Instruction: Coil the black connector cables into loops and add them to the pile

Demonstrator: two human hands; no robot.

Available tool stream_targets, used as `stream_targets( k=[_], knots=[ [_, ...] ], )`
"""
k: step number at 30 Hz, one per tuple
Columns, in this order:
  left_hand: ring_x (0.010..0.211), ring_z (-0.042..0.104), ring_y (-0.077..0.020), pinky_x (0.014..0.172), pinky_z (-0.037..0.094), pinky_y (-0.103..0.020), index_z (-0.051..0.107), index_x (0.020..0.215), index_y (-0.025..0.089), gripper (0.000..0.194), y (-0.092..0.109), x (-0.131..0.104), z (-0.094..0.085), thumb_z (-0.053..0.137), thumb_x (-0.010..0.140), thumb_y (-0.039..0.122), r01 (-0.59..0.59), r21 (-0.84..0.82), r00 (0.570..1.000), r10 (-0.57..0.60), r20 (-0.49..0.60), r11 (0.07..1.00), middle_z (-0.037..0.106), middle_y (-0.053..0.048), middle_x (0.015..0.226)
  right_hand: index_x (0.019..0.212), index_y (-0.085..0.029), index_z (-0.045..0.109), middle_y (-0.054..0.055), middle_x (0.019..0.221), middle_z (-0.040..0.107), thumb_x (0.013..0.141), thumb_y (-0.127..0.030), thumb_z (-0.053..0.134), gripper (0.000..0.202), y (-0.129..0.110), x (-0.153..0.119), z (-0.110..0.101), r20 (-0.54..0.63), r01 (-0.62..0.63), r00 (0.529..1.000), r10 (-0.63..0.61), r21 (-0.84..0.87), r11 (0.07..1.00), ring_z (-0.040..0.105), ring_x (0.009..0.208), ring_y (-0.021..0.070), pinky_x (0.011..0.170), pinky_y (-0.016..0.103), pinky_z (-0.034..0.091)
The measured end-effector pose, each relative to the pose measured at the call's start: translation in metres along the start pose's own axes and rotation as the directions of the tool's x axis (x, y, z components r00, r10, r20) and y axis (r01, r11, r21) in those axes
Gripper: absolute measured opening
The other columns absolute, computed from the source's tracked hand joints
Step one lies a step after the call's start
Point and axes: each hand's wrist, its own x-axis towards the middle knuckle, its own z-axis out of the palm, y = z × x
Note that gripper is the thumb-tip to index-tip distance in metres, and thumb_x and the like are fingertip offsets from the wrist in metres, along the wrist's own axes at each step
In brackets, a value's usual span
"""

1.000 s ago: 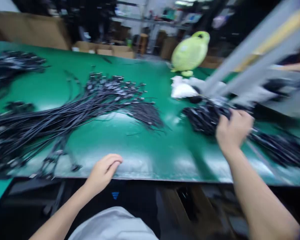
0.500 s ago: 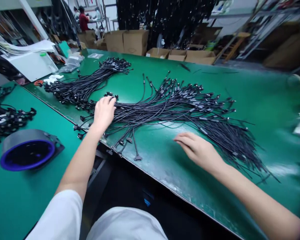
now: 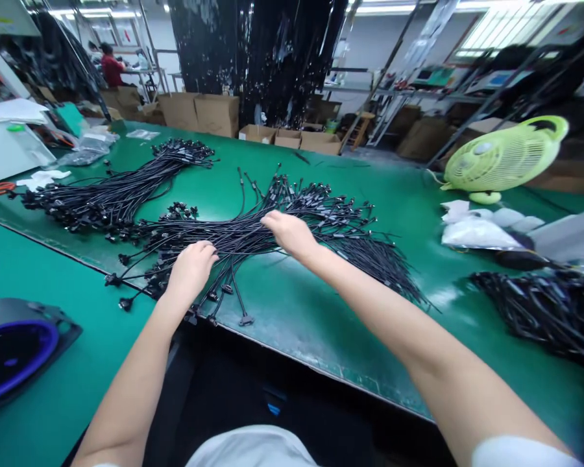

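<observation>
A large bundle of black cables (image 3: 243,233) lies across the green table (image 3: 292,324), connectors at both ends. My left hand (image 3: 193,264) is at the bundle's left part, near its front edge, fingers curled inward over the cables; whether it grips any is hidden. My right hand (image 3: 288,231) rests at the middle of the bundle with its fingers closed on the cables, fingertips partly hidden. Several connectors (image 3: 246,320) hang toward the table's front edge. Behind on the left lies a second cable bundle (image 3: 141,181).
A green fan (image 3: 503,155) and white packets (image 3: 481,230) stand at the right, with coiled black cables (image 3: 540,314) nearer. At the left are orange scissors (image 3: 0,188) and a round blue-rimmed object (image 3: 19,353). Cardboard boxes (image 3: 217,113) line the far side; a person (image 3: 111,66) sits beyond.
The view has turned right, bringing the fan into sight. My right hand has moved from the bare table onto the bundle. My left hand has shifted toward the bundle's front edge.
</observation>
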Motion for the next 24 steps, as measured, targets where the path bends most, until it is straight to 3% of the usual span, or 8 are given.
stream_targets(
  k=[2, 5, 8, 10, 14, 17, 20, 24],
  knots=[
    [0.103, 0.061, -0.0273, 0.092, 0.046, -0.040, 0.066, 0.104, 0.017, 0.028, -0.006, -0.002, -0.002, 0.041, 0.096, 0.028, 0.037, -0.064, 0.994, -0.043, -0.099, 0.997, 0.066, -0.013, 0.118, 0.115, -0.017, 0.061, 0.009, 0.116, 0.062, 0.098, -0.014, 0.031, 0.034, 0.006, -0.009, -0.028, -0.261, -0.029, 0.964, 0.048, 0.076, 0.997, 0.060, 0.102, 0.0167, 0.082, 0.026, 0.047],
    [0.104, 0.061, -0.0266, 0.091, 0.046, -0.038, 0.064, 0.106, 0.019, 0.030, -0.011, -0.007, -0.007, 0.038, 0.098, 0.033, 0.068, -0.193, 0.989, -0.092, -0.119, 0.979, 0.067, -0.011, 0.113, 0.110, -0.020, 0.062, 0.006, 0.110, 0.062, 0.102, -0.023, 0.027, 0.036, 0.005, -0.023, -0.082, -0.608, 0.010, 0.793, 0.044, 0.085, 0.996, 0.059, 0.101, 0.0147, 0.084, 0.027, 0.048],
    [0.097, 0.062, -0.0238, 0.088, 0.046, -0.035, 0.063, 0.093, 0.020, 0.031, -0.007, -0.012, -0.015, 0.036, 0.097, 0.036, 0.109, -0.394, 0.984, -0.154, -0.084, 0.912, 0.069, -0.009, 0.102, 0.107, -0.021, 0.064, 0.006, 0.105, 0.062, 0.103, -0.027, 0.024, 0.040, 0.002, -0.030, -0.136, -0.736, -0.012, 0.676, -0.049, -0.078, 0.997, 0.058, 0.100, 0.0147, 0.086, 0.029, 0.047],
    [0.091, 0.063, -0.0207, 0.086, 0.046, -0.033, 0.059, 0.081, 0.020, 0.032, -0.002, -0.015, -0.024, 0.039, 0.096, 0.040, 0.106, -0.634, 0.969, -0.224, -0.108, 0.766, 0.068, -0.007, 0.092, 0.106, -0.020, 0.065, 0.007, 0.103, 0.063, 0.103, -0.029, 0.024, 0.042, 0.010, -0.035, -0.163, -0.752, -0.088, 0.656, -0.061, -0.156, 0.984, 0.059, 0.098, 0.0163, 0.085, 0.032, 0.047],
    [0.074, 0.060, -0.0148, 0.076, 0.050, -0.028, 0.049, 0.070, 0.019, 0.035, 0.011, -0.018, -0.049, 0.056, 0.088, 0.048, 0.055, -0.979, 0.966, -0.257, 0.002, 0.198, 0.058, -0.001, 0.073, 0.114, -0.024, 0.064, 0.011, 0.110, 0.063, 0.101, -0.041, 0.027, 0.042, 0.056, -0.058, -0.184, -0.671, -0.365, 0.727, 0.147, -0.195, 0.911, 0.056, 0.111, 0.0274, 0.093, 0.049, 0.043],
    [0.077, 0.062, -0.0140, 0.072, 0.051, -0.025, 0.050, 0.066, 0.017, 0.036, 0.019, -0.020, -0.064, 0.066, 0.083, 0.044, 0.151, -0.986, 0.978, -0.131, 0.159, -0.071, 0.059, -0.002, 0.077, 0.113, -0.023, 0.065, 0.013, 0.108, 0.064, 0.099, -0.044, 0.032, 0.041, 0.091, -0.088, -0.173, -0.551, -0.468, 0.782, 0.293, -0.208, 0.859, 0.057, 0.112, 0.0301, 0.090, 0.050, 0.045],
    [0.090, 0.063, -0.0165, 0.074, 0.051, -0.024, 0.056, 0.068, 0.014, 0.031, 0.026, -0.023, -0.068, 0.068, 0.083, 0.039, 0.252, -0.954, 0.966, -0.026, 0.259, -0.161, 0.063, -0.007, 0.091, 0.108, -0.024, 0.064, 0.011, 0.096, 0.065, 0.100, -0.044, 0.027, 0.043, 0.102, -0.126, -0.153, -0.462, -0.429, 0.835, 0.299, -0.207, 0.879, 0.064, 0.097, 0.0235, 0.071, 0.033, 0.048],
    [0.080, 0.061, -0.0130, 0.068, 0.048, -0.023, 0.063, 0.077, 0.012, 0.020, 0.050, -0.030, -0.056, 0.065, 0.084, 0.032, 0.347, -0.935, 0.935, 0.102, 0.339, -0.069, 0.063, -0.009, 0.102, 0.091, -0.026, 0.063, 0.008, 0.075, 0.064, 0.099, -0.032, 0.027, 0.037, 0.064, -0.182, -0.128, -0.296, -0.306, 0.931, 0.214, -0.313, 0.899, 0.061, 0.062, 0.0178, 0.045, 0.028, 0.027]
  ],
)
